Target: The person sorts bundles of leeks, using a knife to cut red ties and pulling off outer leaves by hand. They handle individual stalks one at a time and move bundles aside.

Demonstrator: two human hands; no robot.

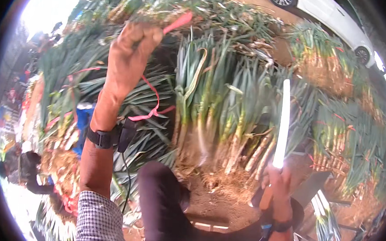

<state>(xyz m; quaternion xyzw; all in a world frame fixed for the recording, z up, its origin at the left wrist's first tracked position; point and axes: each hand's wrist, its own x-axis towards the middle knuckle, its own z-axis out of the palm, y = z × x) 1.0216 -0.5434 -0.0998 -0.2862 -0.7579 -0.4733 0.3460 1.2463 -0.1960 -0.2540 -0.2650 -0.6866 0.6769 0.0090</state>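
My left hand [135,44] is raised at the upper left, fingers closed on a pink plastic strip [179,22] whose end sticks out to the right. A knotted length of pink strip [151,112] shows beside my left wrist; whether it is the same piece I cannot tell. My right hand [279,181], lower right, grips a knife by its brown handle [266,198]. Its long, slightly curved blade [283,121] points upward, washed white by glare. Between my hands, in front of my knees, lie long green leeks [236,101], their pale stalks and roots toward me.
More leek bundles [333,133] tied with pink strips lie to the right, and others [151,7] are heaped at the back. A white car [331,20] stands far right. My bent leg [163,202] is below. A blue object [83,125] sits left of my forearm.
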